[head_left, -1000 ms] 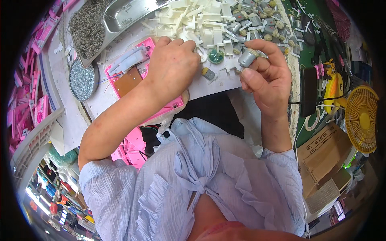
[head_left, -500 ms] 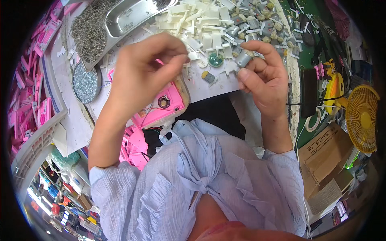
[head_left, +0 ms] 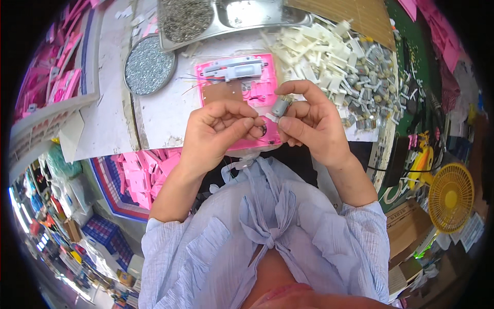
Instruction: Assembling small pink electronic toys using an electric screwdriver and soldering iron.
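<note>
My right hand (head_left: 316, 126) holds a small silver motor (head_left: 280, 107) between thumb and fingers, with a white bit at its lower end. Close beside it, my left hand (head_left: 218, 129) is closed in a pinch; what its fingertips hold, if anything, is too small to make out. Both hands hover over a pink plastic housing (head_left: 267, 92), which partly disappears behind them. A grey and white mechanism (head_left: 242, 71) with thin coloured wires lies across the housing's far part, next to a brown board (head_left: 224, 92).
White plastic parts (head_left: 309, 51) and many small motors (head_left: 368, 77) are heaped at the right. A round dish of tiny metal pieces (head_left: 149, 64) stands at the left, near a steel tray (head_left: 247, 15) holding screws. Pink parts fill a basket (head_left: 141, 177). Right of the table is a yellow fan (head_left: 451, 198).
My right hand has brought the motor left and closer to my left hand, which has come lower. The view has shifted, showing more of the pink housing.
</note>
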The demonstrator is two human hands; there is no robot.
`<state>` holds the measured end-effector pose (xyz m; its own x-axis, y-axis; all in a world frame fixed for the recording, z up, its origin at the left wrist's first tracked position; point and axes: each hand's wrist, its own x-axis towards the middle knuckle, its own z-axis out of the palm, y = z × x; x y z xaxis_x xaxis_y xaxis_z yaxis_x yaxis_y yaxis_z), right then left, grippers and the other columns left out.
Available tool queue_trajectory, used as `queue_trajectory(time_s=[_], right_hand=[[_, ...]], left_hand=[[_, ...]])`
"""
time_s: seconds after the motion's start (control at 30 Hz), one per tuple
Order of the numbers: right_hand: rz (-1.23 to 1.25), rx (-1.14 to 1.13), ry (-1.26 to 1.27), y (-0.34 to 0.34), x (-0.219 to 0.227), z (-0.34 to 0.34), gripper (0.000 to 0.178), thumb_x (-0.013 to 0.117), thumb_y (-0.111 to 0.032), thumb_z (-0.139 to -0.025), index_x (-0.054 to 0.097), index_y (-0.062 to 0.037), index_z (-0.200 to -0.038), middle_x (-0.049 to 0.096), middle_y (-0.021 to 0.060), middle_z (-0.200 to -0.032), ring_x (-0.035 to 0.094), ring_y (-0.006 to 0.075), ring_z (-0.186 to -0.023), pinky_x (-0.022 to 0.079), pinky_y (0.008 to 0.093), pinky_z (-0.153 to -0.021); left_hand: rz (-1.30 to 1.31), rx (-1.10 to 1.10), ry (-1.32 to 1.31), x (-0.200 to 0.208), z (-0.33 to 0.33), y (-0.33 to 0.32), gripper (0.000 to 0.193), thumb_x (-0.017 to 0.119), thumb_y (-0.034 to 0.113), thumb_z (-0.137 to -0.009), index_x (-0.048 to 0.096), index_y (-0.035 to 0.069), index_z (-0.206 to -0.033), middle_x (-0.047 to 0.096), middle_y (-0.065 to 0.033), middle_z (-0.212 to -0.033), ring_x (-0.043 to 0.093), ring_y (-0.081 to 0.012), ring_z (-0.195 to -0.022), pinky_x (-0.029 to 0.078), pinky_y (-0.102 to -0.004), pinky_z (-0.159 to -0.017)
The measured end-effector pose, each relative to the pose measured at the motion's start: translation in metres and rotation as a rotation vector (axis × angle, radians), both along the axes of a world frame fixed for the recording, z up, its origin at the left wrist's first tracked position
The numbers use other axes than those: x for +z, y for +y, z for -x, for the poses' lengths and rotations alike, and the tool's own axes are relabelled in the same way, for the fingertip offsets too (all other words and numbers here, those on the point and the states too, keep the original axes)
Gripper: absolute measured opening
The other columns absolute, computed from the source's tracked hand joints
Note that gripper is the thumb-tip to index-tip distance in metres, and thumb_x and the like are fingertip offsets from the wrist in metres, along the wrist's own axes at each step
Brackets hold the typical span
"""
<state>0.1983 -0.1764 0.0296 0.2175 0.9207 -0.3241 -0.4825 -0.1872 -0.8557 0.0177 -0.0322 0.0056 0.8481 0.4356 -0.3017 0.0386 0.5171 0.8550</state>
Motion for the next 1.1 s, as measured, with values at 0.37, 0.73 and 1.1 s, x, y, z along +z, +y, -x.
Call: queue_trajectory(time_s=[0.37, 0.73, 1.1], right_hand=[[0.003, 0.043, 0.103, 0.013, -0.005, 0.010, 0.044, 0.067, -0.007, -0.099, 0.046, -0.0054, -0.139, 0.066, 0.0050, -0.079, 0.060, 0.0084, -0.066, 0.044, 0.0211, -0.056], [0.022, 0.016, 0.145, 0.005, -0.008, 0.011, 0.043, 0.067, -0.010, -0.099, 0.048, -0.0068, -0.138, 0.066, 0.0037, -0.078, 0.059, 0.0071, -0.064, 0.042, 0.0193, -0.054], [0.037, 0.029, 0.264, 0.006, -0.011, 0.012, 0.040, 0.067, -0.010, -0.099, 0.050, -0.0081, -0.135, 0.064, 0.0012, -0.076, 0.059, 0.0067, -0.064, 0.042, 0.0191, -0.053]], left_hand=[[-0.034, 0.013, -0.050, 0.003, 0.008, 0.003, 0.012, 0.063, -0.002, -0.100, 0.064, -0.003, -0.112, 0.065, -0.0056, -0.103, 0.068, -0.0140, -0.094, 0.061, -0.0299, -0.086], [-0.186, 0.052, -0.075, 0.002, 0.005, -0.009, 0.014, 0.063, -0.005, -0.099, 0.063, -0.004, -0.112, 0.067, -0.0076, -0.102, 0.069, -0.0137, -0.092, 0.059, -0.0281, -0.084], [-0.278, 0.089, -0.091, -0.003, 0.003, -0.016, 0.030, 0.064, -0.010, -0.095, 0.051, 0.000, -0.121, 0.067, -0.0107, -0.106, 0.070, -0.0156, -0.096, 0.060, -0.0280, -0.085]])
